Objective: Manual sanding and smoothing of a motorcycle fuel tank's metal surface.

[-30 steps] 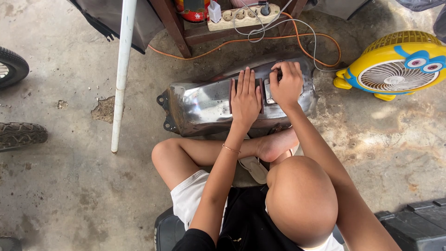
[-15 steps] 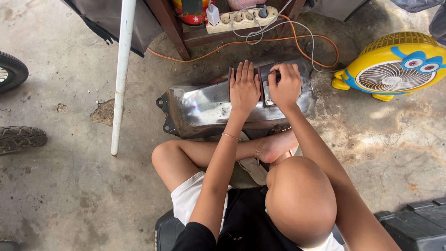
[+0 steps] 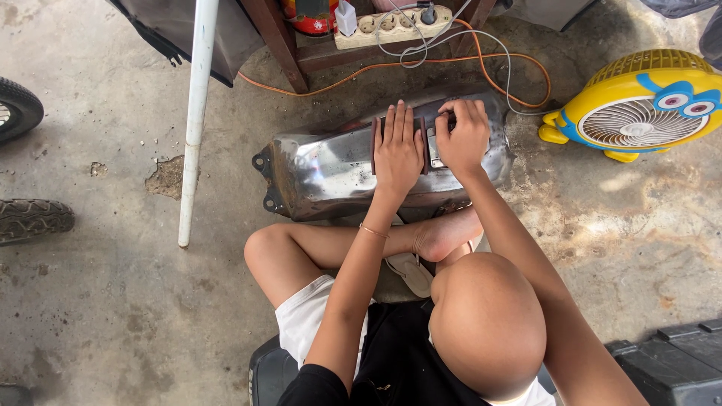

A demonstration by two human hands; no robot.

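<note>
A bare shiny metal fuel tank [image 3: 323, 169] lies on the concrete floor in front of me. My left hand [image 3: 398, 154] lies flat on top of it, fingers together, pressing a brown sheet of sandpaper [image 3: 375, 143] whose edges show on both sides of the hand. Just to its right, my right hand [image 3: 465, 137] is curled over the top of the tank with its fingers bent, holding it. I sit low with my bent leg and foot [image 3: 444, 233] right below the tank.
A yellow toy-faced fan [image 3: 639, 113] stands at the right. A power strip [image 3: 395, 24] and orange cable [image 3: 519, 71] lie behind the tank. A white pole [image 3: 195, 128] stands at the left, with tyres [image 3: 30, 218] beyond it. A black crate [image 3: 677, 353] is at the lower right.
My left hand has slid a little back and forth along the tank with the sandpaper under it. My right hand has stayed on the tank.
</note>
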